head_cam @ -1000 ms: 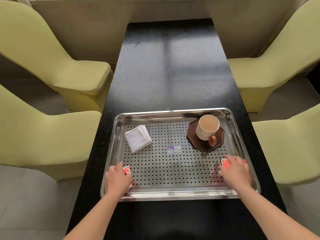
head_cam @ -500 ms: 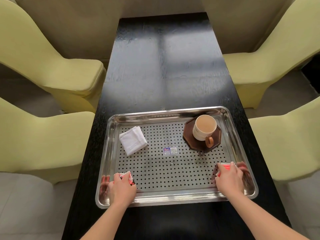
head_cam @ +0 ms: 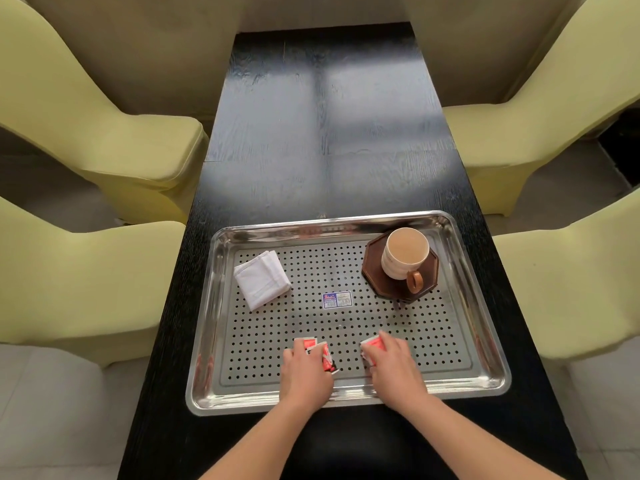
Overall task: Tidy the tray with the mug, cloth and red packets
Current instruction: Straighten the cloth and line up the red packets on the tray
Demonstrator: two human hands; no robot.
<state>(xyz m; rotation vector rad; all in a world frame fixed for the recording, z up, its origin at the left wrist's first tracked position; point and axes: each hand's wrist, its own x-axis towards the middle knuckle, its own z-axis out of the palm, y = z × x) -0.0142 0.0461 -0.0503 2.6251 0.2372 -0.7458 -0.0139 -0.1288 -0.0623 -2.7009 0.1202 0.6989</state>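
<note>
The left hand (head_cam: 304, 377) is down on the perforated floor of the tray, its fingers curled round a pair of red packets (head_cam: 325, 359) that poke out past the fingertips, one overlapping the other. Just beside it, with a small gap between, the right hand (head_cam: 394, 368) curls over a single red packet (head_cam: 374, 344), whose corner shows beyond the knuckles. How much of that packet lies under the palm I cannot tell. Both hands sit near the middle of the tray's near edge, the bare forearms reaching in from below across the dark surface. The steel tray (head_cam: 209, 327) lies flat on the near end of the black bench (head_cam: 329, 133), its shiny rim catching reflections. A small blue and white sticker (head_cam: 337, 300) is stuck to the middle of the tray floor, a little beyond the hands. In the far left part of the tray lies the folded white cloth (head_cam: 262, 280), turned at an angle. In the far right corner the cream mug (head_cam: 403, 254) stands upright on a dark octagonal coaster (head_cam: 375, 279), its brown handle pointing towards the near side. Yellow-green chairs (head_cam: 104, 126) flank the bench on both sides, two to each side, over a pale tiled floor (head_cam: 52, 410).
</note>
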